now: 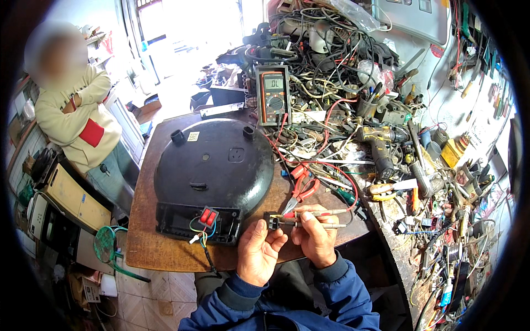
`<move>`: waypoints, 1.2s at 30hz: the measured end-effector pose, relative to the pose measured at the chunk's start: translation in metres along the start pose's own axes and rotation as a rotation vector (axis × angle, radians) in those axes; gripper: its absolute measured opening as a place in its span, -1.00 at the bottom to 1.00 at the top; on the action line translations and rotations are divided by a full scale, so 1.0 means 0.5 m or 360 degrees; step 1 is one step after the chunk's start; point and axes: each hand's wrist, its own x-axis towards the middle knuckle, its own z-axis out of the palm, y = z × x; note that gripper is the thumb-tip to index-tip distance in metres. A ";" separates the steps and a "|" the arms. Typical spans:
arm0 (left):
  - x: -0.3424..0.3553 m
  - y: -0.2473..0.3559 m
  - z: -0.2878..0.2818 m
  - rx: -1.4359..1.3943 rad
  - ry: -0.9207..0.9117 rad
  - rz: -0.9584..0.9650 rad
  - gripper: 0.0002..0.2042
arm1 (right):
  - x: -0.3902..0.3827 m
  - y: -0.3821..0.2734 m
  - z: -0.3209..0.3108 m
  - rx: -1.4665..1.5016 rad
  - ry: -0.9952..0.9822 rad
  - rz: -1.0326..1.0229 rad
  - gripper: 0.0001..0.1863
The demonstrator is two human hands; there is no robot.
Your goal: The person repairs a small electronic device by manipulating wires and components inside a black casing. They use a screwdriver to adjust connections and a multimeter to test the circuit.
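Note:
My left hand point(258, 251) pinches a small black electrical part point(273, 222) with metal terminals, likely a switch or socket. My right hand point(316, 237) grips two multimeter probes point(326, 213), one red and one dark, side by side. Their tips point left and reach the small part; whether both touch metal is too small to tell. Beyond the hands lies a round black appliance base point(212, 165), underside up. At its near edge is an open compartment holding red rocker switches point(208, 215) on coloured wires. A multimeter point(273, 95) stands upright behind with its display lit.
Red-handled pliers point(302, 193) lie just beyond my right hand on the wooden table point(144, 220). A cordless drill point(381, 149), tools and scrap crowd the right bench. Tangled cables point(331, 49) heap at the back. A person point(77, 121) stands at left, near a green stool point(105, 243).

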 end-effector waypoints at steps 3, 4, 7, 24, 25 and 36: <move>0.000 -0.002 -0.002 0.0014 0.0000 0.0010 -0.82 | 0.000 -0.002 0.002 0.0021 0.0002 0.0000 -0.76; 0.000 -0.002 -0.001 0.0025 -0.0004 0.0015 -0.82 | 0.000 -0.004 0.003 0.0031 0.0007 0.0003 -0.76; -0.001 0.001 0.002 0.0042 -0.0018 0.0030 -0.81 | 0.001 -0.003 0.005 0.0025 0.0006 -0.0004 -0.76; 0.005 0.000 0.001 0.0065 -0.0047 0.0046 -0.83 | 0.000 0.007 0.001 0.0044 0.0071 0.0035 -0.76; 0.006 0.000 0.001 0.0064 -0.0047 0.0048 -0.83 | 0.000 0.008 0.002 0.0051 0.0089 0.0034 -0.76; 0.004 -0.001 -0.001 0.0019 -0.0072 0.0050 -0.78 | -0.003 0.005 -0.007 0.0013 -0.0030 0.0080 -0.76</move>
